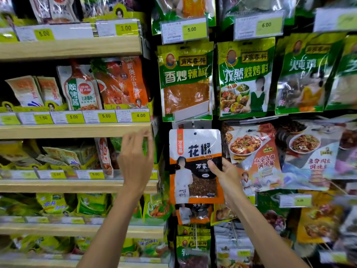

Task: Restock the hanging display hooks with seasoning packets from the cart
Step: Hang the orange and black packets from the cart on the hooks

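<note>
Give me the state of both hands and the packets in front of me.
Pepper packet: upright, held before the display.
Right hand: grips that packet's right edge.
Left hand: open, holding nothing.
Green packets: hanging in a row above.

Your left hand (135, 161) raised, back toward you, fingers loosely spread, holding nothing. Your right hand (227, 177) up at similar height, thumb across front of seasoning packet (193, 151), pinching its right edge. Both forearms bare, angled up and inward.

Marked 花椒 on Sichuan-pepper packet (193, 171), centre; 香炒辣椒 on green chilli packet (185, 80), twelve o'clock; 4.00 on yellow price tag (140, 115), ten o'clock.
</note>
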Demonstrator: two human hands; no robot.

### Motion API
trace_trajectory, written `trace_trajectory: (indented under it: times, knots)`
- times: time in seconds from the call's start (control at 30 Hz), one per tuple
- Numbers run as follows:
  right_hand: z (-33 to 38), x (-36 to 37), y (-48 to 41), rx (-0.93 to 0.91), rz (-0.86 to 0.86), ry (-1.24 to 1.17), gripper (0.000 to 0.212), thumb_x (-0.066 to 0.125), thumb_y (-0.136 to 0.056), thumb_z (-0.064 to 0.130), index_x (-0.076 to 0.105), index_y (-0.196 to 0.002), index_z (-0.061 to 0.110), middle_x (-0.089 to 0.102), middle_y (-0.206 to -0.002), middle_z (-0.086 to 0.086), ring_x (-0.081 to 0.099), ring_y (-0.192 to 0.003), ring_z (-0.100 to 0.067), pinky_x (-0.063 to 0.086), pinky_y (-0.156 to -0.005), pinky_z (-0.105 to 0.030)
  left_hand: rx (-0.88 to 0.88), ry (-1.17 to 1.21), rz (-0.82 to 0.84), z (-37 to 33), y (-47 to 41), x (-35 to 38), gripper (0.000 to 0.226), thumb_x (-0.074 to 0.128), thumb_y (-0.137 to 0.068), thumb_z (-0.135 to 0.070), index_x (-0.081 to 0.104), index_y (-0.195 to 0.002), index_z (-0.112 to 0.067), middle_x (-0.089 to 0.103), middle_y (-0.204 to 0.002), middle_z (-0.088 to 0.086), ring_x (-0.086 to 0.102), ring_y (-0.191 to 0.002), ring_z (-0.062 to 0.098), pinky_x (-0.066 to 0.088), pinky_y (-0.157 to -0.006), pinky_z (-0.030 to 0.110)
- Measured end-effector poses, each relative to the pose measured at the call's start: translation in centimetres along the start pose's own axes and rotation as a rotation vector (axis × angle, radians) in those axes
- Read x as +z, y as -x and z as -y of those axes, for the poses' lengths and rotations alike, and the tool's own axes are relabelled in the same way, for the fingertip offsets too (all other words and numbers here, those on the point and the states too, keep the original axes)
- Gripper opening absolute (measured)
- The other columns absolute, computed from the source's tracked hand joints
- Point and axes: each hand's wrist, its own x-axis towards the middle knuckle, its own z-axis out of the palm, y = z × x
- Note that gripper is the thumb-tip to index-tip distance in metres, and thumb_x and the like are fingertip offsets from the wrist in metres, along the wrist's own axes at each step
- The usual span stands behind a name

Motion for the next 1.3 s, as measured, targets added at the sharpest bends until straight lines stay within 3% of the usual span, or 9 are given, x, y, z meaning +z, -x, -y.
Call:
trace_trajectory:
  times: [0.07, 0.13, 0.3, 0.53, 0.63, 0.83, 0.97, 1.17, 1.3]
  knots:
    - [-0.1, 0.0, -0.6, -0.011, 0.006, 0.007, 0.013, 0.061, -0.092, 0.024, 0.065, -0.105, 0.025, 0.069, -0.105, 0.009, 0.061, -0.099, 0.001, 0.048, -0.081, -0.011, 0.134, -0.121, -0.009, 1.6, -1.4, 0.8, 0.024, 0.053, -0.095, -0.015, 0.064, -0.111, 0.0, 0.066, -0.101, 0.015, 0.06, -0.096, 0.031, 0.046, -0.083, 0.033]
    - [0.1, 0.1, -1.3, -0.026, 0.006, 0.028, 0.012, 0.061, -0.093, 0.023, 0.063, -0.104, 0.027, 0.067, -0.104, 0.013, 0.06, -0.098, 0.003, 0.047, -0.076, -0.01, 0.181, -0.203, 0.047, 3.0, -2.0, 1.8, 0.028, 0.049, -0.096, -0.016, 0.061, -0.114, 0.001, 0.063, -0.113, 0.018, 0.057, -0.107, 0.036, 0.041, -0.097, 0.041]
    - [0.1, 0.3, -2.7, -0.049, -0.006, 0.033, 0.02, 0.06, -0.094, 0.02, 0.063, -0.113, 0.018, 0.068, -0.112, 0.005, 0.06, -0.106, -0.006, 0.047, -0.09, -0.023, 0.264, -0.253, 0.089, 5.6, -2.0, 3.3, 0.026, 0.044, -0.097, -0.016, 0.059, -0.112, 0.001, 0.059, -0.112, 0.021, 0.053, -0.107, 0.037, 0.038, -0.096, 0.043]
    - [-0.3, 0.7, -3.7, -0.047, -0.066, 0.085, 0.008, 0.062, -0.093, 0.02, 0.064, -0.095, 0.027, 0.07, -0.095, 0.011, 0.062, -0.083, 0.011, 0.048, -0.066, -0.007, 0.326, -0.241, 0.063, 6.6, -2.1, 4.0, 0.025, 0.042, -0.098, -0.015, 0.057, -0.111, 0.0, 0.059, -0.11, 0.021, 0.051, -0.106, 0.035, 0.037, -0.095, 0.042]
    - [-0.5, 1.1, -4.2, -0.036, -0.123, 0.112, 0.007, 0.063, -0.092, 0.022, 0.066, -0.089, 0.027, 0.071, -0.093, 0.007, 0.065, -0.088, -0.001, 0.048, -0.07, -0.015, 0.338, -0.236, 0.051, 6.9, -2.2, 4.1, 0.025, 0.043, -0.098, -0.016, 0.057, -0.112, 0.0, 0.059, -0.11, 0.021, 0.049, -0.107, 0.034, 0.038, -0.094, 0.042]
    - [-0.8, 2.0, -7.0, 0.005, -0.18, 0.199, 0.012, 0.064, -0.091, 0.024, 0.066, -0.097, 0.013, 0.071, -0.096, -0.005, 0.066, -0.095, -0.022, 0.052, -0.091, -0.046, 0.354, -0.242, 0.051, 7.3, -2.2, 4.3, 0.024, 0.044, -0.098, -0.017, 0.055, -0.113, -0.002, 0.058, -0.112, 0.02, 0.047, -0.107, 0.033, 0.038, -0.093, 0.042]
    - [-1.1, 3.0, -9.4, 0.051, -0.234, 0.267, 0.045, 0.065, -0.091, 0.026, 0.057, -0.125, -0.003, 0.064, -0.122, -0.017, 0.059, -0.116, -0.031, 0.048, -0.099, -0.045, 0.361, -0.258, 0.064, 7.4, -2.2, 4.1, 0.024, 0.045, -0.097, -0.017, 0.056, -0.114, -0.003, 0.058, -0.112, 0.02, 0.047, -0.108, 0.032, 0.037, -0.094, 0.042]
    - [-1.7, 3.7, -11.7, 0.131, -0.309, 0.305, 0.04, 0.062, -0.093, 0.023, 0.058, -0.122, -0.004, 0.063, -0.12, -0.02, 0.058, -0.113, -0.036, 0.047, -0.09, -0.036, 0.383, -0.271, 0.121, 7.3, -2.4, 3.6, 0.027, 0.046, -0.097, -0.016, 0.059, -0.115, -0.001, 0.059, -0.114, 0.019, 0.051, -0.109, 0.034, 0.039, -0.098, 0.043]
    - [-1.3, 4.2, -11.7, 0.172, -0.333, 0.389, 0.042, 0.06, -0.094, 0.024, 0.053, -0.123, -0.005, 0.061, -0.122, -0.022, 0.056, -0.114, -0.038, 0.046, -0.089, -0.039, 0.371, -0.261, 0.149, 7.1, -2.4, 3.2, 0.028, 0.046, -0.097, -0.016, 0.058, -0.117, -0.001, 0.059, -0.115, 0.019, 0.052, -0.11, 0.035, 0.038, -0.099, 0.043]
